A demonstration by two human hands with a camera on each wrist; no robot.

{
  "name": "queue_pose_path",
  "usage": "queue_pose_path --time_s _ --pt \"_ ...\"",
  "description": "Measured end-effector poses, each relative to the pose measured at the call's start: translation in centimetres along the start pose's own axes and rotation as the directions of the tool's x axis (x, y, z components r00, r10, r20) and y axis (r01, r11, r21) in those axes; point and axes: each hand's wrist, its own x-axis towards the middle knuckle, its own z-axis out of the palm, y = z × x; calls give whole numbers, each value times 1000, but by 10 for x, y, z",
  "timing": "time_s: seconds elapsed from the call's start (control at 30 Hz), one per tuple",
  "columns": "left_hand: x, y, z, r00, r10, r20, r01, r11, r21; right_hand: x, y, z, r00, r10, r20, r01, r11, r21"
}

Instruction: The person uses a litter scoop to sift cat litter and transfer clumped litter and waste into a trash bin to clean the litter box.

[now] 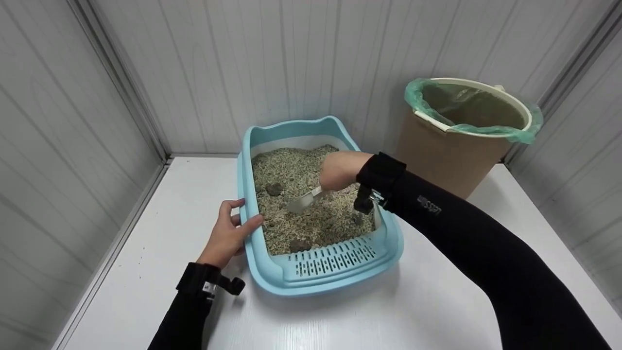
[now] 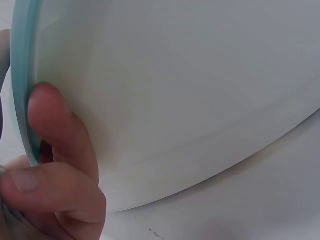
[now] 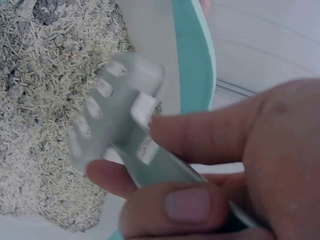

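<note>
A pale blue litter box (image 1: 249,187) holds grainy litter (image 1: 296,167) with several dark clumps, one a clump (image 1: 274,188) near the left wall and another clump (image 1: 300,244) by the slotted front ledge. My left hand (image 1: 227,238) grips the box's left rim, thumb on top. In the left wrist view its fingers (image 2: 62,120) curl below the rim beside the white outer wall (image 2: 200,90). My right hand (image 1: 340,170) holds a slotted litter scoop (image 3: 102,110) by its handle over the litter. In the head view the scoop's blade (image 1: 301,202) tilts down at the litter; whether it touches is unclear.
A brown bin (image 1: 437,158) with a green plastic liner (image 1: 522,135) stands behind and right of the box. Panelled walls (image 1: 291,58) enclose the white table (image 1: 160,233) at the back and sides. Small dark specks lie on the table at left.
</note>
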Motion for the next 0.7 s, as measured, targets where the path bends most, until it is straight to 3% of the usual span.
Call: queue_pose_path --time_s 0.03,0.1,0.23,0.47,0.7 --pt "0 0 0 1000 -1 -1 1 1000 1 0 0 -3 999 -34 21 34 999 -41" --pt "0 1 1 1000 -4 -4 4 1000 2 1 -1 -8 997 20 75 -25 997 74" --pt "1 0 2 1000 -10 -10 10 1000 2 7 0 -14 983 120 140 -153 956 252" --pt "0 0 1 1000 -6 -16 6 1000 -5 20 -4 -22 979 43 198 -59 996 73" --pt "-3 0 -1 1000 -3 -9 3 1000 -2 38 -9 -27 971 44 237 -62 996 69"
